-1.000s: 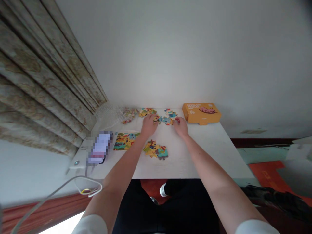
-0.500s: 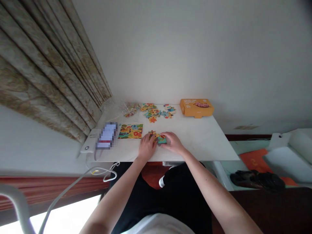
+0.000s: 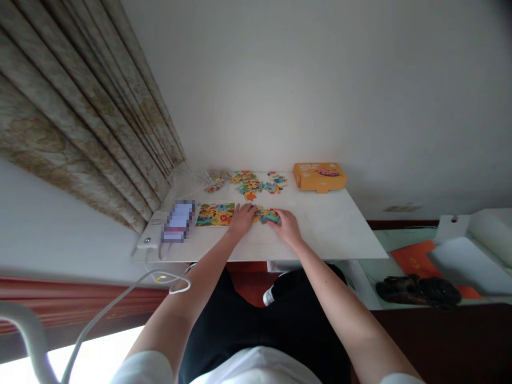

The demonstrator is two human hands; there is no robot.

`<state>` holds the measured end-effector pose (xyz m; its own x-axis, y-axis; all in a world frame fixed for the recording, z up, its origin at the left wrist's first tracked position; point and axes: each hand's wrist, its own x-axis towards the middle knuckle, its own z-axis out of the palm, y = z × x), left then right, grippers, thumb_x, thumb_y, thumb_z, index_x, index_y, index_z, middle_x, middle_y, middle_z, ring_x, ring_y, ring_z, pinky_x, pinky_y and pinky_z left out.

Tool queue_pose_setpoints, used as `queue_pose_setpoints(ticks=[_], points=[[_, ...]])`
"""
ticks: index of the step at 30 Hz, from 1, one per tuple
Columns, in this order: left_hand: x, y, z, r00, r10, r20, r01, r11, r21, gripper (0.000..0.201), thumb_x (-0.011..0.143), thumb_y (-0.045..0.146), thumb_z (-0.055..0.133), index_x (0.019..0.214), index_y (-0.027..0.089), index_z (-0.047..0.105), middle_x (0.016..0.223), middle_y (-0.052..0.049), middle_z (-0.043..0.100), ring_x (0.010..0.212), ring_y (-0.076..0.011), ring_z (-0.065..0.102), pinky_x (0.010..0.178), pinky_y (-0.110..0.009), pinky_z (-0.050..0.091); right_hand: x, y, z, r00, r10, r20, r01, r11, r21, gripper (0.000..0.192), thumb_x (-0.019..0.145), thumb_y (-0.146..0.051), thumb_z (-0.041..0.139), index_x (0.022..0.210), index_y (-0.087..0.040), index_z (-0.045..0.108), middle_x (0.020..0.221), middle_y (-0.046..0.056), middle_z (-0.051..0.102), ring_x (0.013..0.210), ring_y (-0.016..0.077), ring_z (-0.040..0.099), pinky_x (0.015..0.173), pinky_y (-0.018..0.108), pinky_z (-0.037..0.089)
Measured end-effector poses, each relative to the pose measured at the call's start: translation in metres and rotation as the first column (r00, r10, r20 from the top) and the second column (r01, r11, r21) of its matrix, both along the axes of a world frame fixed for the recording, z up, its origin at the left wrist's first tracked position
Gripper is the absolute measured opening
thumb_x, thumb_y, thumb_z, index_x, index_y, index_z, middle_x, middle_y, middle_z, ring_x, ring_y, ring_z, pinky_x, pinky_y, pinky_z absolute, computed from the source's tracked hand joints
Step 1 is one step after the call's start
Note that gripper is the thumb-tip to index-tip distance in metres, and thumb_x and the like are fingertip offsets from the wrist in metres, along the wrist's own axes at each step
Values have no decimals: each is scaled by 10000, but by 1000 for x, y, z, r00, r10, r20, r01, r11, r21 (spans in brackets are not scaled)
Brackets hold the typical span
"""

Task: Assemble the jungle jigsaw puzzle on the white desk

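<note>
Puzzle pieces joined in a small cluster lie on the white table, a little above the middle of the frame, and both hands meet at them. The left hand rests palm down on the left side of the cluster, its fingers spread flat over the pieces. The right hand touches the right side, where a teal piece shows just beside the fingertips. Whether either hand pinches a piece or only presses on it cannot be told, because the fingers are small and partly covered. Just left of the left hand lies a finished picture card with bright animals, and further left a blurred phone sits on a white charger base, near the left edge of the table. Behind the cluster, toward the wall, loose puzzle pieces are scattered in a row. An orange box stands at the far right of that row, well apart from the hands. A patterned curtain fills the upper left of the frame.
</note>
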<state>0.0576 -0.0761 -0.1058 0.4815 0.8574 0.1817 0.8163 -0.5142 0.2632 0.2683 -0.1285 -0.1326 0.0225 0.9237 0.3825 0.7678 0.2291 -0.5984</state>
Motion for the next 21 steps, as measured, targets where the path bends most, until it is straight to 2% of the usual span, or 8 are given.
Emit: queue_pose_setpoints(ticks=[5, 8, 11, 15, 18, 21], points=[[0, 6, 0, 996, 54, 72, -53, 999, -12, 408, 1022, 158, 425, 1341, 272, 652, 1482, -122, 624, 1429, -298, 527, 1255, -679, 225, 1, 13, -1, 996, -92, 20, 92, 996, -3, 432, 856, -318, 760, 1264, -210, 671, 1220, 138, 714, 1142, 320, 639, 1037, 503, 477], [-6, 2, 4, 987, 74, 144, -80, 996, 32, 499, 980, 114, 435, 1398, 301, 632, 1509, -86, 615, 1460, -285, 497, 1280, -656, 180, 4, 17, -4, 990, -135, -45, 135, 991, 0, 432, 854, -322, 744, 1260, -198, 665, 1201, 150, 683, 1132, 318, 632, 1021, 504, 493], [-12, -15, 9, 987, 2, 160, -15, 997, 76, 540, 965, 105, 442, 1427, 321, 620, 1525, -55, 606, 1452, -267, 509, 1286, -584, 223, 9, 19, -9, 971, -167, -169, 171, 985, 10, 412, 861, -298, 689, 1262, -208, 657, 1185, 134, 655, 1081, 290, 647, 971, 469, 533], [-19, -50, 7, 986, -136, 93, 130, 989, 68, 488, 961, 105, 465, 1335, 326, 687, 1455, -58, 664, 1388, -269, 571, 1238, -533, 320, 16, 17, -14, 920, -217, -328, 225, 974, -12, 363, 895, -308, 592, 1232, -206, 679, 1141, 123, 689, 934, 242, 672, 881, 405, 562], [-23, -66, 4, 982, -165, 92, 162, 986, 38, 443, 902, 86, 532, 1237, 288, 741, 1368, -85, 713, 1300, -282, 633, 1177, -537, 387, 17, 15, -15, 878, -240, -413, 238, 970, -57, 358, 918, -412, 574, 1164, -192, 712, 1087, 124, 744, 842, 232, 672, 841, 392, 562], [-27, -69, 3, 979, -161, 124, 162, 987, 0, 441, 837, 80, 572, 1199, 261, 750, 1334, -88, 724, 1260, -279, 651, 1125, -510, 435, 17, 11, -13, 858, -199, -473, 170, 980, -103, 411, 910, -522, 590, 1094, -186, 738, 1016, 115, 777, 791, 226, 673, 793, 374, 560]])
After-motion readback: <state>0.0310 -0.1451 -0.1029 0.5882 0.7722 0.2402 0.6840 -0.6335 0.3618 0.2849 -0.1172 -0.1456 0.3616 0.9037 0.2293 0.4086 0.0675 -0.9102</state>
